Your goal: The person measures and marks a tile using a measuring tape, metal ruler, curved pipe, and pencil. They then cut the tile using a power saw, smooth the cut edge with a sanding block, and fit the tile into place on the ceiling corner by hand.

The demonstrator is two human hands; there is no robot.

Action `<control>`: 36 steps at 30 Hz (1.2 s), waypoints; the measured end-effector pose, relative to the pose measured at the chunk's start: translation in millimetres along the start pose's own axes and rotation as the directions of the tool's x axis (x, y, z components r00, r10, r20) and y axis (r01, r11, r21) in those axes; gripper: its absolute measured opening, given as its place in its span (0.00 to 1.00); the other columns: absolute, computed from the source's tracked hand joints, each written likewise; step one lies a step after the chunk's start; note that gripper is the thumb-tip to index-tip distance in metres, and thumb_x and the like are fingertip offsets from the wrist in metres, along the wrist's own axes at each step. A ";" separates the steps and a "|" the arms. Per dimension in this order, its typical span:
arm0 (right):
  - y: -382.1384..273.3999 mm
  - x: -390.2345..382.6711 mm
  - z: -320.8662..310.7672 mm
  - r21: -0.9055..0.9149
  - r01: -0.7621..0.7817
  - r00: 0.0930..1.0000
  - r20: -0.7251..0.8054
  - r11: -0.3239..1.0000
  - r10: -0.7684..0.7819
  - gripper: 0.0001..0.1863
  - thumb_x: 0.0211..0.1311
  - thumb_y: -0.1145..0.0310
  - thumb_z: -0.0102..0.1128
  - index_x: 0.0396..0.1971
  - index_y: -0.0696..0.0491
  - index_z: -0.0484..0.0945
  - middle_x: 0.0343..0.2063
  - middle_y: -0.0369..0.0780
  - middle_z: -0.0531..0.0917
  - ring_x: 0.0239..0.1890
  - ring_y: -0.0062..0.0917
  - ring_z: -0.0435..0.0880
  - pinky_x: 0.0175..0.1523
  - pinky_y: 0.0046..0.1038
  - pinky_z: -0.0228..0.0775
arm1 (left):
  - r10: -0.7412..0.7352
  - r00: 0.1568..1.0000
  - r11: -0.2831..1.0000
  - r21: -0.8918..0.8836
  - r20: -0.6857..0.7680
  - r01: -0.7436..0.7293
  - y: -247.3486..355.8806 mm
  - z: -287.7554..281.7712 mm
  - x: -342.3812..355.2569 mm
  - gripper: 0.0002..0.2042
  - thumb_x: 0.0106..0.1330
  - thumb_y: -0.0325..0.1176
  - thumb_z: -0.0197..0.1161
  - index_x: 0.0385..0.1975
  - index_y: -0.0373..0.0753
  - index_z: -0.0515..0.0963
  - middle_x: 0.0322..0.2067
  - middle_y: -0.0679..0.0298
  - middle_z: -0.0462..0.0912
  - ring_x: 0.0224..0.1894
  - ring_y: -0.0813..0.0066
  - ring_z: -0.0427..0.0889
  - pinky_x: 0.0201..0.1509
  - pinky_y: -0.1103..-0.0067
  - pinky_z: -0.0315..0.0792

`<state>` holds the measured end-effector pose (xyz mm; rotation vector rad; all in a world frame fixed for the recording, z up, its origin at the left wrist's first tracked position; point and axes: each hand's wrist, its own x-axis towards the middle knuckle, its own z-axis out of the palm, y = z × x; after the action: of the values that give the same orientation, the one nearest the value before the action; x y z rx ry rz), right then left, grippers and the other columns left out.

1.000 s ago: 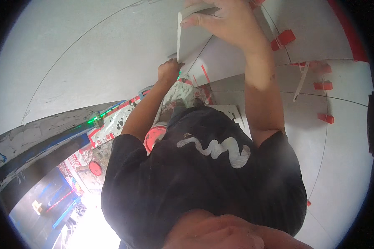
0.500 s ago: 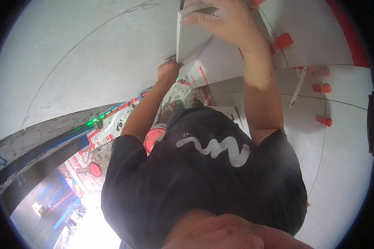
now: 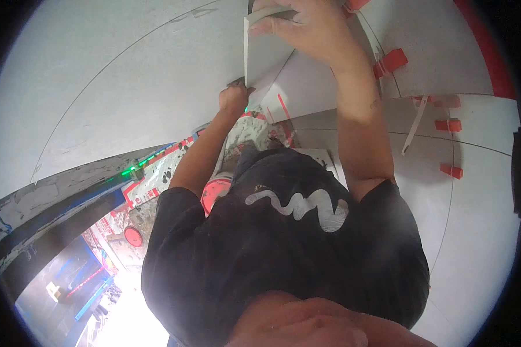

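Both my hands hold a grey tile (image 3: 263,53), its pale edge turned toward me, against a large grey tiled wall surface (image 3: 150,81). My right hand (image 3: 307,29) grips the tile's upper edge, thumb on the near side; the other fingers are partly hidden. My left hand (image 3: 234,99) is closed at the tile's lower end. A small dark shape shows by its fingers, too hidden to name.
Red levelling wedges (image 3: 391,62) sit along tile joints at the right, near a hanging pale strip (image 3: 415,124). Below are a red-topped bucket (image 3: 216,192), a round red lid (image 3: 133,236) and spattered floor covering (image 3: 171,165). A green light line (image 3: 136,168) crosses a ledge.
The tile and both hands have shifted very slightly to the left. My grip looks the same.
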<state>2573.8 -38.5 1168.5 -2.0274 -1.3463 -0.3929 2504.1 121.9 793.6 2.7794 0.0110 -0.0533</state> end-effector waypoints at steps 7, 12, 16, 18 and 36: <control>-1.8 -1.6 1.7 -0.035 -0.097 0.995 -0.023 0.995 0.096 0.15 0.48 0.64 0.82 0.31 0.56 0.86 0.30 0.39 0.86 0.39 0.31 0.81 0.51 0.36 0.68 | -0.005 1.000 0.999 -0.037 0.017 0.006 1.9 -9.8 3.6 0.24 0.75 0.56 0.55 0.46 0.38 0.82 0.43 0.54 0.88 0.46 0.54 0.88 0.46 0.60 0.81; 0.3 -1.0 1.6 -0.050 -0.185 0.983 0.011 0.982 0.185 0.14 0.49 0.65 0.81 0.31 0.55 0.86 0.30 0.39 0.86 0.40 0.31 0.82 0.53 0.37 0.68 | -0.111 0.982 0.993 0.050 0.154 0.104 7.1 -16.7 9.1 0.23 0.74 0.56 0.56 0.47 0.40 0.82 0.44 0.54 0.88 0.47 0.54 0.87 0.46 0.59 0.81; 0.8 -2.9 0.7 -0.075 -0.086 0.995 -0.059 0.993 0.082 0.16 0.50 0.65 0.80 0.36 0.55 0.85 0.32 0.39 0.86 0.41 0.33 0.83 0.55 0.37 0.68 | -0.043 0.994 0.997 -0.053 0.104 0.049 2.4 -24.6 11.3 0.25 0.72 0.58 0.57 0.47 0.39 0.82 0.44 0.51 0.87 0.48 0.53 0.87 0.46 0.58 0.80; -6.9 -6.5 -1.9 -0.095 -0.099 0.992 -0.089 0.991 0.091 0.17 0.51 0.65 0.79 0.38 0.55 0.85 0.34 0.39 0.86 0.41 0.34 0.84 0.56 0.37 0.68 | -0.045 0.988 0.996 -0.067 0.147 0.055 2.8 -27.0 9.4 0.25 0.71 0.58 0.58 0.47 0.39 0.82 0.44 0.51 0.87 0.49 0.52 0.86 0.47 0.58 0.80; -11.2 -31.1 35.8 -0.216 -0.245 0.854 -0.509 0.945 0.104 0.22 0.48 0.62 0.79 0.44 0.49 0.84 0.45 0.36 0.81 0.49 0.36 0.80 0.51 0.38 0.76 | -0.102 0.994 0.968 -0.236 -0.049 0.088 9.7 -25.9 -6.5 0.15 0.72 0.48 0.59 0.45 0.45 0.84 0.47 0.55 0.87 0.48 0.48 0.85 0.50 0.58 0.78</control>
<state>2546.7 -33.5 1128.3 -2.0533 -0.8141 -0.9852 2498.6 122.0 821.4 2.5418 0.1565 0.0083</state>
